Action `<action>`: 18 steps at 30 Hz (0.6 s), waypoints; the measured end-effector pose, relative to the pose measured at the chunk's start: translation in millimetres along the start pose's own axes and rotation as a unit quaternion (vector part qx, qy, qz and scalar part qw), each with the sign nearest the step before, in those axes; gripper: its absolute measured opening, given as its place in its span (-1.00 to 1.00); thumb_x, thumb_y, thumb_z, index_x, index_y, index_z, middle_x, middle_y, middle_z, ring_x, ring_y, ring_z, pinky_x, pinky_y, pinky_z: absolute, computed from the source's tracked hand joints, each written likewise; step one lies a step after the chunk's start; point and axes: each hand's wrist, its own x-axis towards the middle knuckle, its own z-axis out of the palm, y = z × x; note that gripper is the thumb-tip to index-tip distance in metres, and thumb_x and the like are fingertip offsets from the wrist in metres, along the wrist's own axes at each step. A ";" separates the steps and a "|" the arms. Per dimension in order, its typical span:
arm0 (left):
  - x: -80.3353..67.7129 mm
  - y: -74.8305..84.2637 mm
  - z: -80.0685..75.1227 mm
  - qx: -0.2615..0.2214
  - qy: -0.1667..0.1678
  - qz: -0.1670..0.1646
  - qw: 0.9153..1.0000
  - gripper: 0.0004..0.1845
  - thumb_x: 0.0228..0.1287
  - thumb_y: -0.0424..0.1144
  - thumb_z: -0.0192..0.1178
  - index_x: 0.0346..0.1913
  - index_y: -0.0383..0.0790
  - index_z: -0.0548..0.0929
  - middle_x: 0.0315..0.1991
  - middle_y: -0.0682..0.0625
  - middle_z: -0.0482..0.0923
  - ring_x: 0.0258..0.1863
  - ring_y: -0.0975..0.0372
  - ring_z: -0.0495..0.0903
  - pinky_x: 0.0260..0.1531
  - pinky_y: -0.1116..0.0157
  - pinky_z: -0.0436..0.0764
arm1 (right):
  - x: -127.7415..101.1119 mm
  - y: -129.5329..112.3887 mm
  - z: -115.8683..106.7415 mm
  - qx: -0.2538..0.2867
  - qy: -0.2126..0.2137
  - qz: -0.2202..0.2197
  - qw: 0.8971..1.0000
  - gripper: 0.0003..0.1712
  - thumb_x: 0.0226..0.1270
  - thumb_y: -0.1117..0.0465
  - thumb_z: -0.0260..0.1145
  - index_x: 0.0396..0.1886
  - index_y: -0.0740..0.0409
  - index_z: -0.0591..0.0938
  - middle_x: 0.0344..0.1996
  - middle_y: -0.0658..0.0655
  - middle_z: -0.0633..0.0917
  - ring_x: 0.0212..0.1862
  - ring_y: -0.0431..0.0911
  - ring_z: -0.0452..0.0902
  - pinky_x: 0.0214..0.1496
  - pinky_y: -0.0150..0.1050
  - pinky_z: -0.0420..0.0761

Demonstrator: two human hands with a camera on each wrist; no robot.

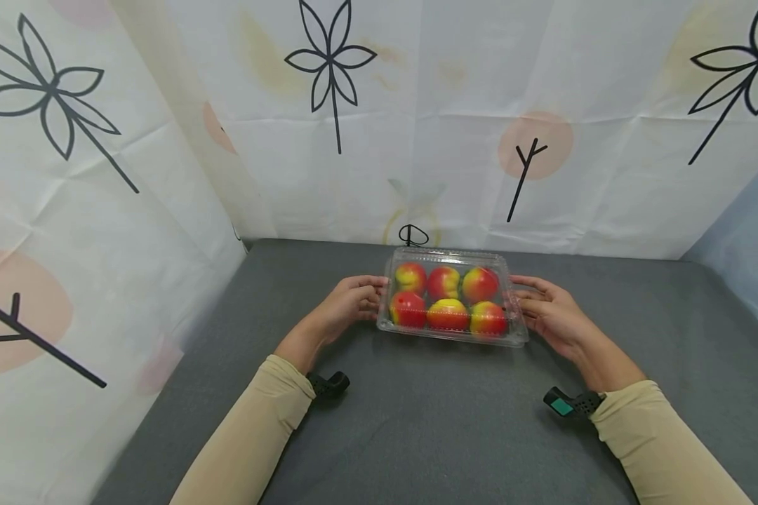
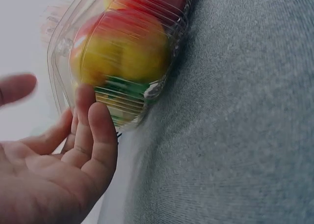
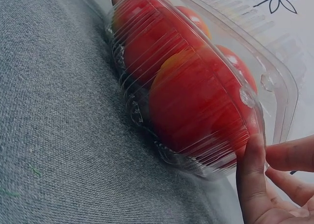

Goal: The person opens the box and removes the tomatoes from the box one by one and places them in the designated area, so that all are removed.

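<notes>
Where both hands meet, clear fruit box (image 1: 453,297) between relaxed fingers (image 1: 368,294), fingertips touching its ends.

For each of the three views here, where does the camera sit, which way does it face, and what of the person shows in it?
Head: worn high, looking forward and down at the clear plastic clamshell of six peaches on the grey table; both sleeves, left hand and right hand show.
Left wrist: low by the table, facing the clamshell's end; palm and fingers show.
Right wrist: low at the opposite end, facing the clamshell; fingertips show.
All three views share the clamshell and the table.
</notes>
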 end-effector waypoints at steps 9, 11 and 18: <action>-7.2 2.0 -3.9 0.046 -0.074 0.023 0.996 -0.11 0.25 -0.41 0.46 0.61 -0.23 0.28 0.53 -0.20 0.32 0.18 0.13 0.63 0.14 0.24 0.71 | -1.1 0.2 -0.5 0.000 0.001 -0.007 1.000 -0.37 0.69 0.30 0.14 0.63 0.19 0.20 0.02 -0.11 0.73 0.03 -0.30 0.73 0.04 -0.39 0.74; -7.5 2.6 -3.7 0.050 -0.081 0.015 0.995 -0.06 0.22 -0.40 0.50 0.61 -0.18 0.26 0.53 -0.17 0.33 0.24 0.09 0.61 0.19 0.20 0.70 | -1.2 -0.2 -0.6 0.001 0.004 -0.005 1.000 -0.40 0.69 0.29 0.14 0.60 0.16 0.23 0.02 -0.11 0.74 0.02 -0.29 0.73 0.03 -0.39 0.74; -8.5 3.6 -2.3 0.062 -0.109 0.006 0.992 0.05 0.15 -0.40 0.54 0.63 -0.09 0.16 0.39 -0.18 0.39 0.25 0.04 0.59 0.14 0.17 0.67 | -0.6 -0.4 0.1 -0.001 0.006 -0.002 1.000 -0.32 0.69 0.29 0.15 0.65 0.22 0.15 0.00 -0.11 0.73 0.01 -0.30 0.73 0.02 -0.40 0.73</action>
